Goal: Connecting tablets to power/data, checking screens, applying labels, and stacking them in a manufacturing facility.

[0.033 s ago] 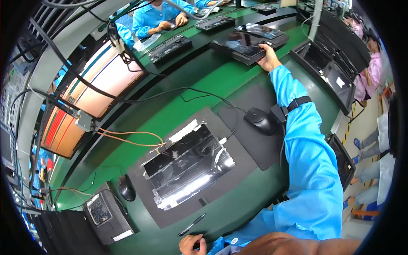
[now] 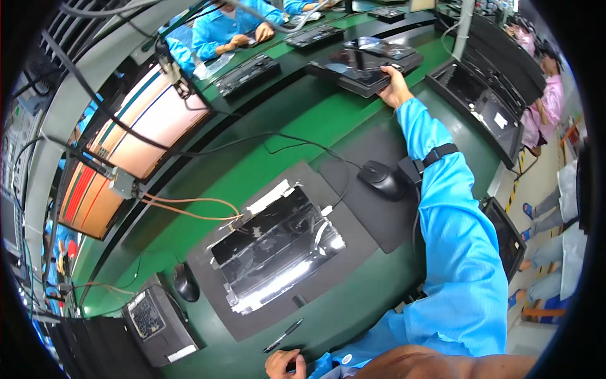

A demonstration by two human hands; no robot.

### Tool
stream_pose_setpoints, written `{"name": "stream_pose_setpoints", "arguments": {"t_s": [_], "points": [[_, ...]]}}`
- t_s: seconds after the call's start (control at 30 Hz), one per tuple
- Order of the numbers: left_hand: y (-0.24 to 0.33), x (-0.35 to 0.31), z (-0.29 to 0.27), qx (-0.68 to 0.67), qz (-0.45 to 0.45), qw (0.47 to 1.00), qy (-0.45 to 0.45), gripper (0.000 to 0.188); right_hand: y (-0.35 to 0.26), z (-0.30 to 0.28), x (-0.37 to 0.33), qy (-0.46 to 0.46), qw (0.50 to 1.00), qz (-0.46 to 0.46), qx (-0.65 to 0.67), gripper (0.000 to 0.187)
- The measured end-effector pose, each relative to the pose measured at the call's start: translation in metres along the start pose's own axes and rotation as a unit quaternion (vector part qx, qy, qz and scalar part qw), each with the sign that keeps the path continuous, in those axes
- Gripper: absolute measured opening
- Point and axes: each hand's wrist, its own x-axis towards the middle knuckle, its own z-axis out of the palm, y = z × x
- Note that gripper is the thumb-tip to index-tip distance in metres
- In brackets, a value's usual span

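Note:
At the far side of the bench, my right hand point(image 2: 396, 88) grips the near right corner of a black tray point(image 2: 363, 87), thumb on top and fingers hidden below. On the tray lies a glossy dark screen panel point(image 2: 341, 66). My left hand point(image 2: 285, 364) rests near the front edge with its fingers curled in, and nothing shows in them. Just beyond it lies a black pen point(image 2: 283, 335). In the middle, a film-covered display panel point(image 2: 278, 243) lies on a dark grey mat point(image 2: 237, 328), with orange cables point(image 2: 189, 200) running to its far edge.
A black mouse point(image 2: 381, 179) is on a mouse pad point(image 2: 394, 227) near my right forearm; another mouse point(image 2: 185, 282) is at left beside a black device point(image 2: 161, 325). Lit monitors point(image 2: 158, 126) stand at far left. Cables hang across. A co-worker point(image 2: 237, 28) sits opposite. More trays point(image 2: 480, 110) are at right.
The view has shifted slightly. The reflection on the screen panel under my right hand looks different, and the tray appears a little more tilted. My left hand stays in place.

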Motion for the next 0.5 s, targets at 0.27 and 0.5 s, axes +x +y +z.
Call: {"name": "stream_pose_setpoints", "arguments": {"t_s": [0.27,0.5], "points": [[0.013,0.003,0.005,0.023,0.032,0.999,0.018,0.014,-0.076,-0.089,-0.050,0.066,0.975,-0.144,-0.159,0.018],[-0.020,-0.004,0.008,0.008,0.072,0.997,0.006,0.015,-0.167,-0.206,-0.150,-0.053,0.989,-0.029,-0.136,0.029]]}}
